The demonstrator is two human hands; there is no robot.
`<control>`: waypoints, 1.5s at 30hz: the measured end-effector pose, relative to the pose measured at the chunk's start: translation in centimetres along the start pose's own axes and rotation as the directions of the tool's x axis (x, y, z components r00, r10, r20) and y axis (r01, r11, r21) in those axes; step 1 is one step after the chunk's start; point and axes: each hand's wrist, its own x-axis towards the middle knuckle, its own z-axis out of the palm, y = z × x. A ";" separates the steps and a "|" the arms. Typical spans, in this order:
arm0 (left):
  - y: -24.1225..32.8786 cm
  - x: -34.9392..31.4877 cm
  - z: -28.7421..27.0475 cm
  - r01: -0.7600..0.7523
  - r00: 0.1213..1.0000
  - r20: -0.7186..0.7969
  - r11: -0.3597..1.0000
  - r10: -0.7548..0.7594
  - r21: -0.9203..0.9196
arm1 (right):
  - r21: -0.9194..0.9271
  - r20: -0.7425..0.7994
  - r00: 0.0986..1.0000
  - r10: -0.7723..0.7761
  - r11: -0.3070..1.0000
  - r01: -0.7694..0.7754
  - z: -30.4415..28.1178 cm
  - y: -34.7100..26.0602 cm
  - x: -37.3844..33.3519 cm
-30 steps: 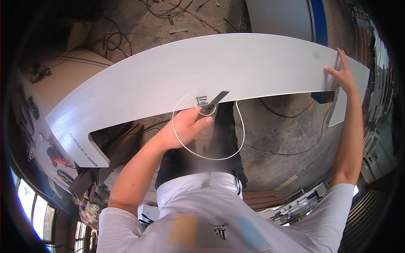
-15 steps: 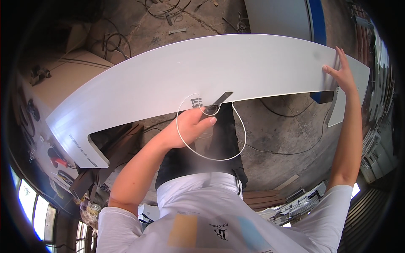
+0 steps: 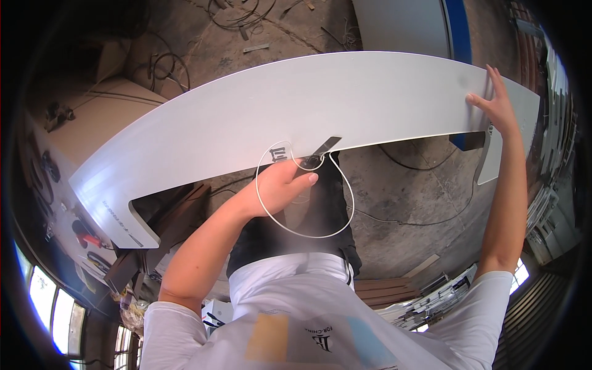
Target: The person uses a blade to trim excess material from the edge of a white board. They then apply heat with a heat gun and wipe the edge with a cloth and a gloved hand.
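Note:
A long, curved white panel [image 3: 370,92] stretches across in front of me, with its inner edge toward my body. My left hand [image 3: 277,188] is closed round a dark flat-bladed tool [image 3: 325,147], held at the panel's inner edge near the middle; most of the handle is hidden in the fist. A thin white strip [image 3: 319,237] hangs in a wide loop around the hand and up to the blade. At the panel's right end my right hand [image 3: 496,108] rests flat, fingers spread, holding nothing.
To the left, a bench [image 3: 68,203] carries a red-handled tool [image 3: 86,235] and other hand tools. Cables [image 3: 240,15] lie on the floor beyond the panel. A grey and blue cabinet [image 3: 401,28] stands at the back right. Brown boards [image 3: 385,290] lie stacked near my right side.
The blade has moved slightly right along the panel's inner edge. The strip's loop has shifted a little left. My right hand stays spread on the panel's right end.

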 end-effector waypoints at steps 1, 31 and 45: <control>-0.1 0.2 0.2 -0.071 0.997 -0.024 0.997 0.070 -0.034 | -0.009 -0.004 1.000 -0.006 1.000 0.006 0.0 0.1 0.0; 3.0 4.9 3.8 -0.097 0.995 0.029 0.995 0.097 0.010 | -0.032 -0.047 0.998 -0.030 0.999 0.029 -0.1 -0.8 -0.3; 5.3 7.9 6.5 -0.040 0.999 0.005 0.994 0.040 0.098 | 0.003 -0.067 0.997 -0.031 0.999 0.031 0.3 -0.9 -0.5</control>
